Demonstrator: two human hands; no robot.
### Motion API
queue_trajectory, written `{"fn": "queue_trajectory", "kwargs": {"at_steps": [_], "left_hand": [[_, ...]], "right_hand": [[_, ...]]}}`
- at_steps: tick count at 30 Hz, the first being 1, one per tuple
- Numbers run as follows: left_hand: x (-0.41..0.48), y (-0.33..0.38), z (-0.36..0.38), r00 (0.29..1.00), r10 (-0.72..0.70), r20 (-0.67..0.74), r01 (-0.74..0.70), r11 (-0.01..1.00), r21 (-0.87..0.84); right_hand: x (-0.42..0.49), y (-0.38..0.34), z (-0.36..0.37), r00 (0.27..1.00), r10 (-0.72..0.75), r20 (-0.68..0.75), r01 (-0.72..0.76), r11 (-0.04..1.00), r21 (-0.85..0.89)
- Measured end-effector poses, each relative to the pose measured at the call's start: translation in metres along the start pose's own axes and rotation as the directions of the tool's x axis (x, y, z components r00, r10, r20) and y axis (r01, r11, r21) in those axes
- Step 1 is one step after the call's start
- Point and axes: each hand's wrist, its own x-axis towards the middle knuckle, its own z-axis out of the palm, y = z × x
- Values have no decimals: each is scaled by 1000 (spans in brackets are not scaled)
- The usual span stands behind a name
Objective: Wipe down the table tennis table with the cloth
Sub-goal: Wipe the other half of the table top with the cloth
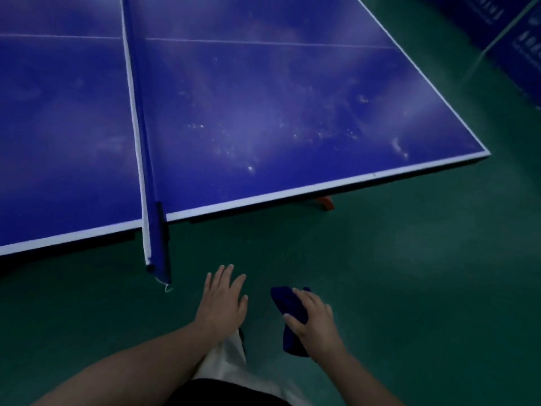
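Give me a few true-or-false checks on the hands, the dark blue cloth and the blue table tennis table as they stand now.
1. The right hand grips the dark blue cloth. True.
2. The cloth is pressed against the blue table tennis table. False: it is held over the green floor, short of the table's near edge.
3. The left hand is open and holds nothing. True.
4. The bright white specks cluster left of the blue white-edged net. False: they cluster on the half right of the net.
5. Both hands are above the tabletop. False: both are over the floor.
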Motion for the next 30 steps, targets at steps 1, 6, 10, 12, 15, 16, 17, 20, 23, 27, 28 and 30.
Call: {"fn": "queue_trajectory", "kwargs": {"at_steps": [1,6,10,12,15,16,17,20,23,27,28,30], "left_hand": [[10,1,-4,999,-35,-38,35,999,-10],[44,1,-32,971,-180,-159,171,983,-69],[73,-2,-55,915,-329,-233,300,942,-151],[86,-6,-64,868,-426,-256,375,900,-224],[106,-10,-73,792,-541,-283,468,836,-286],[114,-12,-75,758,-582,-294,503,809,-304],[121,-13,-77,723,-619,-307,527,782,-333],[138,-15,-80,609,-710,-354,577,703,-417],[156,-12,-81,464,-824,-324,671,566,-479],[178,-11,-74,292,-902,-317,733,424,-531],[180,-11,-74,263,-908,-326,733,407,-545],[185,-13,-72,204,-921,-333,736,368,-568]], "right_hand": [[12,-5,-10,999,-38,-3,38,999,-10],[70,-42,-52,983,-183,1,183,980,-79],[119,-89,-70,930,-366,28,366,923,-121],[147,-114,-76,895,-441,68,446,882,-149],[187,-152,-86,812,-564,153,584,792,-180],[203,-164,-88,772,-610,180,636,747,-195],[218,-176,-89,732,-649,205,681,701,-210],[260,-209,-91,595,-745,302,803,533,-268],[301,-245,-87,422,-769,481,906,338,-255],[346,-298,-64,97,-798,594,983,-16,-182],[357,-315,-57,74,-788,611,979,-60,-196],[382,-347,-35,109,-765,635,960,-84,-266]]}}
